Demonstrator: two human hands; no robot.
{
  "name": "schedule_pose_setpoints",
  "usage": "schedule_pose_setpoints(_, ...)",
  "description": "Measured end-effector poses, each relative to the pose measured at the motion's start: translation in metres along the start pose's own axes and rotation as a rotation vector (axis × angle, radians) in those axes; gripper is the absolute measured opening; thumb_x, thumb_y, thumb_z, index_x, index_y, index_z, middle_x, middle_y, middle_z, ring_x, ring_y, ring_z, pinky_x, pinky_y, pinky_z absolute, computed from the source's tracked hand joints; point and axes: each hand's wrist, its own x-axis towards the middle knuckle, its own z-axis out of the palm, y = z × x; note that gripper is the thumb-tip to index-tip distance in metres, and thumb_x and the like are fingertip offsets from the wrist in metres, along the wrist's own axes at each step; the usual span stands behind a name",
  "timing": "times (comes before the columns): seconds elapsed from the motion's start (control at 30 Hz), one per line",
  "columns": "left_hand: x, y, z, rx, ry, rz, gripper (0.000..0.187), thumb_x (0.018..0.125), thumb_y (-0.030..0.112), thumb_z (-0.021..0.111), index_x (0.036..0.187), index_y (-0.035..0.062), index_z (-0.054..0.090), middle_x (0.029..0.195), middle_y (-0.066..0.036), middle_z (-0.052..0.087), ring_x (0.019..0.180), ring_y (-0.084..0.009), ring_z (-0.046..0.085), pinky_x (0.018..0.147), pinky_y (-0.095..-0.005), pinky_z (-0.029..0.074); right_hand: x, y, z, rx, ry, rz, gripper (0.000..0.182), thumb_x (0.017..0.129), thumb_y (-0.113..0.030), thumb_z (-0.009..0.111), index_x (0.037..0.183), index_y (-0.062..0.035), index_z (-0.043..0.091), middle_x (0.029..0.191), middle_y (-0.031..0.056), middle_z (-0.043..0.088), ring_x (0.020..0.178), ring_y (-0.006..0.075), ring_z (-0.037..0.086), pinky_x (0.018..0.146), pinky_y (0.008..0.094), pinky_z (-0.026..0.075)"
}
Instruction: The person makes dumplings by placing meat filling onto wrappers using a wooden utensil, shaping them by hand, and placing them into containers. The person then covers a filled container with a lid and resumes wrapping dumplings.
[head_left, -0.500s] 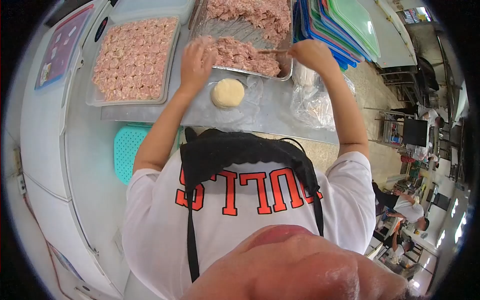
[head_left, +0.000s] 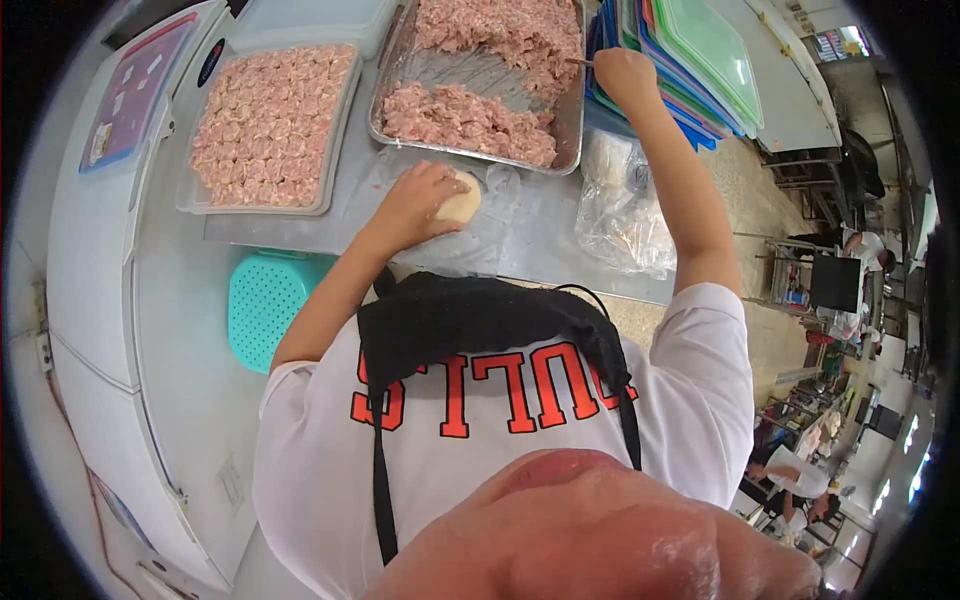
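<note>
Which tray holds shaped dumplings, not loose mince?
The clear plastic tray on the left, packed with rows of pink dumplings. The metal tray beside it holds loose minced meat.

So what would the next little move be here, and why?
Probably lifting one wrapper off the pale stack: the left hand rests on it, while the right hand holds a thin stick at the minced filling in the metal tray.

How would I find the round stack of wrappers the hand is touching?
Find the big metal tray of pink minced meat. Just below it, on clear plastic on the table, the left hand rests on a stack of wrappers. It is the only pale yellow, flat, round thing there.
</note>
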Motion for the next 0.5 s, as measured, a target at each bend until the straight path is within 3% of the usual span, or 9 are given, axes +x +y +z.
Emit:
schedule_pose_setpoints(0.1, 0.001, 0.001, -0.002, -0.042, -0.027, -0.027, 0.035, 0.069, 0.021, 0.077, 0.097, 0.0071, 0.063, 0.106, -0.009, 0.054, 0.101, -0.0311, 0.050, 0.088, -0.0410, 0.040, 0.010, -0.016, 0.035, -0.019, 0.054, 0.050, 0.018, 0.079, -0.019, 0.057, 0.072, -0.0064, 0.069, 0.070, 0.0151, 0.067, 0.066, 0.0311, 0.068, 0.055, 0.0426, 0.054)
schedule_pose_setpoints(0.27, 0.000, -0.012, 0.003, -0.115, -0.038, -0.044, 0.017, 0.080, 0.021, 0.066, 0.086, 0.0055, 0.067, 0.098, -0.010, 0.059, 0.097, -0.0290, 0.051, 0.085, -0.0395, 0.040, -0.004, -0.043, 0.061, 0.072, -0.017, -0.017, 0.014, 0.075, -0.013, 0.057, 0.070, -0.0094, 0.071, 0.074, 0.0120, 0.069, 0.069, 0.0271, 0.069, 0.054, 0.0394, 0.054)
schedule_pose_setpoints(0.3, 0.000, -0.014, 0.003, -0.117, -0.037, -0.042, 0.017, 0.080, 0.021, 0.066, 0.086, 0.0055, 0.067, 0.098, -0.010, 0.059, 0.097, -0.0290, 0.051, 0.085, -0.0395, 0.040, -0.008, -0.047, 0.057, 0.069, -0.018, -0.017, 0.014, 0.075, -0.013, 0.057, 0.070, -0.0094, 0.071, 0.074, 0.0120, 0.069, 0.069, 0.0271, 0.069, 0.054, 0.0394, 0.054)
schedule_pose_setpoints(0.37, -0.002, -0.014, 0.004, -0.129, -0.019, -0.066, 0.020, 0.085, 0.022, 0.061, 0.086, 0.0037, 0.067, 0.096, -0.011, 0.060, 0.097, -0.0288, 0.052, 0.087, -0.0384, 0.040, -0.030, -0.072, 0.035, 0.190, -0.240, -0.215, 0.015, 0.076, -0.013, 0.057, 0.070, -0.0088, 0.070, 0.073, 0.0123, 0.069, 0.067, 0.0270, 0.069, 0.056, 0.0390, 0.054)
schedule_pose_setpoints(0.4, -0.002, -0.015, 0.005, -0.134, -0.021, -0.062, 0.020, 0.085, 0.022, 0.061, 0.086, 0.0037, 0.067, 0.096, -0.011, 0.060, 0.097, -0.0288, 0.052, 0.087, -0.0384, 0.040, -0.052, -0.093, 0.041, 0.321, 0.021, -0.250, 0.016, 0.077, -0.014, 0.057, 0.073, -0.0079, 0.071, 0.075, 0.0130, 0.069, 0.069, 0.0291, 0.069, 0.060, 0.0403, 0.055)
schedule_pose_setpoints(0.47, 0.000, -0.019, 0.007, -0.186, -0.014, -0.104, 0.021, 0.084, 0.022, 0.063, 0.089, 0.0023, 0.067, 0.099, -0.011, 0.061, 0.098, -0.0294, 0.054, 0.087, -0.0382, 0.042, -0.064, -0.126, -0.016, 0.163, -0.212, -0.192, 0.017, 0.078, -0.015, 0.056, 0.076, -0.0071, 0.070, 0.079, 0.0136, 0.069, 0.074, 0.0318, 0.068, 0.064, 0.0429, 0.055)
schedule_pose_setpoints(0.5, 0.001, -0.020, 0.005, -0.182, -0.017, -0.104, 0.021, 0.084, 0.022, 0.063, 0.089, 0.0023, 0.067, 0.099, -0.011, 0.061, 0.098, -0.0294, 0.054, 0.087, -0.0382, 0.042, -0.060, -0.117, -0.019, 0.167, -0.209, -0.190, 0.017, 0.078, -0.015, 0.056, 0.076, -0.0071, 0.070, 0.079, 0.0136, 0.069, 0.074, 0.0318, 0.068, 0.064, 0.0429, 0.055)
